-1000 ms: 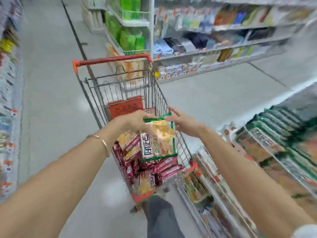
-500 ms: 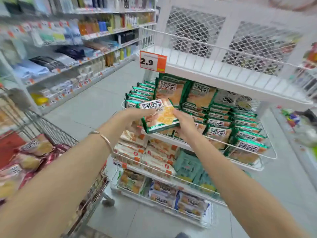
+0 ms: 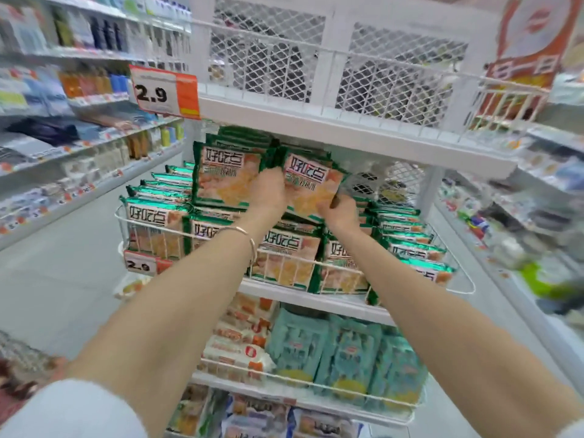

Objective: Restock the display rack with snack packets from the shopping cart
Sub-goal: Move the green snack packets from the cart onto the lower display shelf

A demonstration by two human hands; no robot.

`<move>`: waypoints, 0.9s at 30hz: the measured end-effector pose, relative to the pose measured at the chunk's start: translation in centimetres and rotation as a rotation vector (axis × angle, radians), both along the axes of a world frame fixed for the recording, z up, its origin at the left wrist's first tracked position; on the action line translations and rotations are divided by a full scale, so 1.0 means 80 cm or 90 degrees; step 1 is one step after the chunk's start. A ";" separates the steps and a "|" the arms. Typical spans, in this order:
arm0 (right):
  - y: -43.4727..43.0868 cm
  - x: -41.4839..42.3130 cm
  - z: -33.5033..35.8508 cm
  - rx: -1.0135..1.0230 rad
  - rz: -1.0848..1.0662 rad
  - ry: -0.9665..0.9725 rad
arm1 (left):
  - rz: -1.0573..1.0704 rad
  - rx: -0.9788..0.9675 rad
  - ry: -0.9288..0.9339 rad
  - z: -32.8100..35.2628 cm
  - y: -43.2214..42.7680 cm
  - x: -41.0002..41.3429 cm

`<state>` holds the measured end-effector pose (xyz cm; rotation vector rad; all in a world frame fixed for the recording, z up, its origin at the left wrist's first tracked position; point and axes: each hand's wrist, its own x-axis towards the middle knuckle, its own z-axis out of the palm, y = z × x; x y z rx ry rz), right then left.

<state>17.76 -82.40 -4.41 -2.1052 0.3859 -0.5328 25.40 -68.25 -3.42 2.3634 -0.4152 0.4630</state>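
A green-edged snack packet [image 3: 311,181] stands upright at the back of the white display rack's [image 3: 347,131] middle shelf, beside another upright packet [image 3: 226,178]. My left hand [image 3: 268,192] grips its left edge and my right hand [image 3: 339,211] pinches its lower right corner. Rows of matching green packets [image 3: 284,257] fill the wire basket below my hands. Only a blurred corner of the shopping cart [image 3: 19,358] shows at the lower left.
An orange 2.9 price tag [image 3: 164,91] hangs on the rack's top shelf, which has mesh backing. Lower shelves hold white and teal packets [image 3: 344,355]. Store shelving runs along the left [image 3: 63,128] and right [image 3: 537,184], with grey aisle floor between.
I turned from the cart to the rack carrying the packet in both hands. The packet went from in front of the shelf to upright at the back of the middle shelf.
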 end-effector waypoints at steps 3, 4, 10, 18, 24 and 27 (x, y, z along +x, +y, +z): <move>-0.009 0.024 -0.018 -0.095 0.021 0.013 | 0.120 0.247 -0.190 -0.017 -0.005 0.013; -0.012 0.031 -0.022 -0.133 0.018 0.002 | 0.128 0.293 -0.224 -0.021 0.000 0.015; -0.009 0.057 -0.034 -0.243 0.020 -0.045 | 0.076 0.350 -0.253 -0.029 0.007 0.038; -0.013 0.064 -0.033 -0.524 0.093 -0.056 | 0.045 0.454 -0.167 -0.032 0.027 0.042; 0.020 0.017 -0.009 -0.559 0.068 0.040 | -0.045 0.462 -0.190 0.003 0.068 0.003; 0.065 -0.027 -0.008 -0.568 0.114 0.066 | -0.077 0.372 -0.162 0.015 0.138 -0.035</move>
